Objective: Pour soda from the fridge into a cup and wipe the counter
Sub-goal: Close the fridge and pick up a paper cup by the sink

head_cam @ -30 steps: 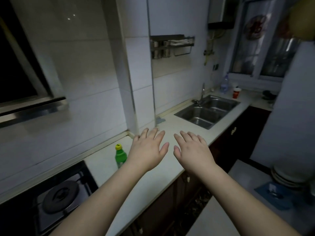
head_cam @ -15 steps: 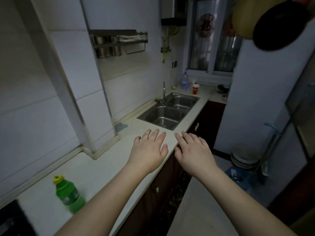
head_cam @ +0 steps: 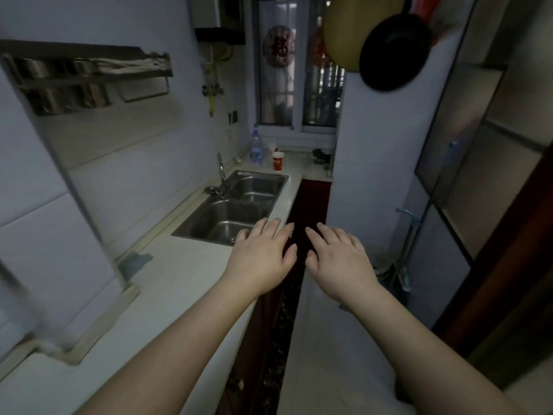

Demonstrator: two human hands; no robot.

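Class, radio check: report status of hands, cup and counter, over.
Left hand and right hand open, empty, held out. Red cup on counter beyond the sink. No soda in view. Nothing in the way.

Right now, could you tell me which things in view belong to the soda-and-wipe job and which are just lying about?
Part of the job:
- red cup at the far end of the counter
- left hand and right hand, both open and empty

Just lying about:
- clear water bottle beside the cup
- double sink
- black pan hanging on the wall
- wall rack
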